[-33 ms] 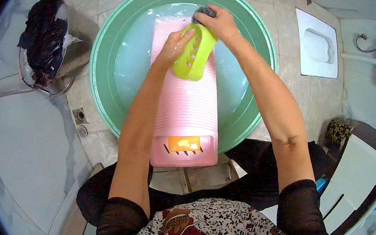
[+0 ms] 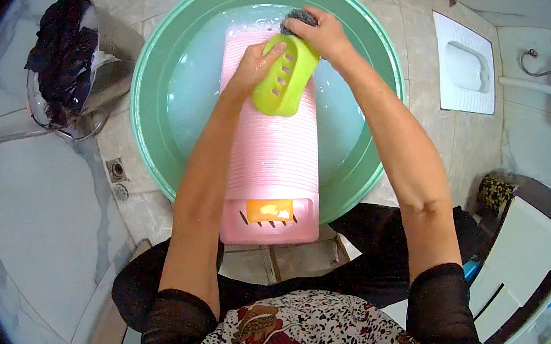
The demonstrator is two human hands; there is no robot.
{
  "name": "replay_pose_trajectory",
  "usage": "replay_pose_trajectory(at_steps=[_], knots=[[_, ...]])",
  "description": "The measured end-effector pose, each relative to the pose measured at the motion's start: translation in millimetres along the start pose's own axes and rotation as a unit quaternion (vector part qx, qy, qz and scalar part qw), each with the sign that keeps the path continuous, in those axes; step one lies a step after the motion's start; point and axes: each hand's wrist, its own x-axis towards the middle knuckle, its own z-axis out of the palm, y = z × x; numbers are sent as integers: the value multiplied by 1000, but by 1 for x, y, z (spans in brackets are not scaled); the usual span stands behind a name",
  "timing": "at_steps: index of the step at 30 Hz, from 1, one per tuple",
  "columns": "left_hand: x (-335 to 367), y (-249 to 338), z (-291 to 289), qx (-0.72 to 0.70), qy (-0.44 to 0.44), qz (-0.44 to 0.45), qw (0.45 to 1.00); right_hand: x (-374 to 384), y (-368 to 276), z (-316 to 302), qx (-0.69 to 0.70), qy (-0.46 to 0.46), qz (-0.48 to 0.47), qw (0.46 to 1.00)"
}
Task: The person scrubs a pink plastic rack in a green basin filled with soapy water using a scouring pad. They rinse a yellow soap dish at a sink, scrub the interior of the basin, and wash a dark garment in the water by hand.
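L fingers (image 2: 275, 51) pinching green slipper (image 2: 291, 94), R fingers (image 2: 301, 28) clutching gray scrubber (image 2: 302, 17); arms (image 2: 398, 141) fwd.

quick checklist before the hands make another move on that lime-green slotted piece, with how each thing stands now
1. Left hand gripping the lime-green slotted piece: ok
2. Right hand holding the dark scrubber: ok
3. Pink washboard leaning in the green basin, near end over the rim: ok
4. Orange bar sitting at the washboard's near end: ok
5. Water in the basin: ok
6. Underside of the slotted piece clean: cannot tell, it faces away
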Motion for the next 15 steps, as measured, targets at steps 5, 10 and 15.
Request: replay_pose_trajectory(at_steps=[5,10,15], knots=[[-3,23,1,-27,-35,-50,998,-12,-12,-12,24,-103,52,993],[19,10,-22,204,13,241,949,-24,2,2,-64,-48,-67,995],[20,1,-19,114,197,160,960,-59,-17,14,165,167,-100,967]])
